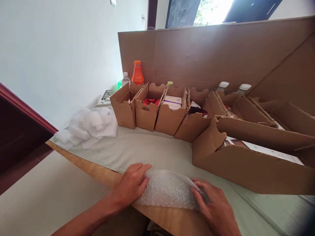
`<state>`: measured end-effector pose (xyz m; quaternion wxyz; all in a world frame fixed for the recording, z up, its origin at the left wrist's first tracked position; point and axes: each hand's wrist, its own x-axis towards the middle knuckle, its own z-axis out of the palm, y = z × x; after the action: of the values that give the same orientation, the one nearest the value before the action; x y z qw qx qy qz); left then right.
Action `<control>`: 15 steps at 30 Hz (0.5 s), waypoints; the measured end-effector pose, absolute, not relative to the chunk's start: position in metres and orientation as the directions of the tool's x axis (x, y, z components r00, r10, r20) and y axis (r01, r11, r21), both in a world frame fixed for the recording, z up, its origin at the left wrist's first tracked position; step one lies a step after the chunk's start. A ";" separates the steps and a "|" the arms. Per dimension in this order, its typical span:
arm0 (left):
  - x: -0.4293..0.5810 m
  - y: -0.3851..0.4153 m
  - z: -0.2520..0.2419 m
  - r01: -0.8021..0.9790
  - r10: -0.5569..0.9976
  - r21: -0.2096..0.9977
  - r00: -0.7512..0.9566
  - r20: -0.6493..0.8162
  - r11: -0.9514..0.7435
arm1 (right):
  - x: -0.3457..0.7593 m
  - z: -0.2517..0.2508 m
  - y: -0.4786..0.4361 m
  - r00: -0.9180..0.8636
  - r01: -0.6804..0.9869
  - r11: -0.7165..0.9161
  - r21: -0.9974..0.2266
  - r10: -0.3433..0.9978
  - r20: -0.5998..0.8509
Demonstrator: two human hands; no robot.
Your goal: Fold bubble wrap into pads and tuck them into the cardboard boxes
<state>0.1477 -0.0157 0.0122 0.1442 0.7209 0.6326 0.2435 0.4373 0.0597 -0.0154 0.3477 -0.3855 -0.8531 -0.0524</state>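
Note:
A strip of translucent bubble wrap (169, 189) lies near the table's front edge, between my two hands. My left hand (134, 182) is closed on its left end, the thumb and index finger at the plastic. At the other end, my right hand (214, 201) grips the wrap's edge between thumb and fingers, and that edge is lifted and curled. Whether anything is inside the wrap cannot be made out.
Several open cardboard bins (171, 119) stand in a row behind, with packets and boxes inside. A larger cardboard bin (246, 167) is at right. Crumpled white wrapping (88, 126) lies at left. Behind the bins stand an orange bottle (137, 73) and a tall cardboard panel (201, 54).

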 end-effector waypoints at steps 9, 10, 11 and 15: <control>0.143 -0.037 0.002 0.672 0.995 0.738 -0.095 0.014 0.054 | 0.349 0.038 0.089 -0.462 0.680 0.728 -0.086 0.517 0.720; 0.140 -0.038 0.003 0.677 0.996 0.734 -0.092 0.012 0.054 | 0.345 0.035 0.089 -0.462 0.682 0.726 -0.082 0.516 0.722; 0.136 -0.039 0.005 0.680 0.995 0.731 -0.095 0.015 0.054 | 0.343 0.030 0.089 -0.472 0.674 0.734 -0.084 0.515 0.715; 0.102 -0.041 0.014 0.707 0.981 0.701 -0.184 0.056 0.093 | 0.347 -0.011 0.088 -0.603 0.598 0.801 -0.029 0.473 0.643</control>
<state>0.1017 -0.0408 0.0139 0.2221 0.5987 0.7050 0.3085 0.3471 0.0876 -0.0109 0.3289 -0.3009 -0.8901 -0.0947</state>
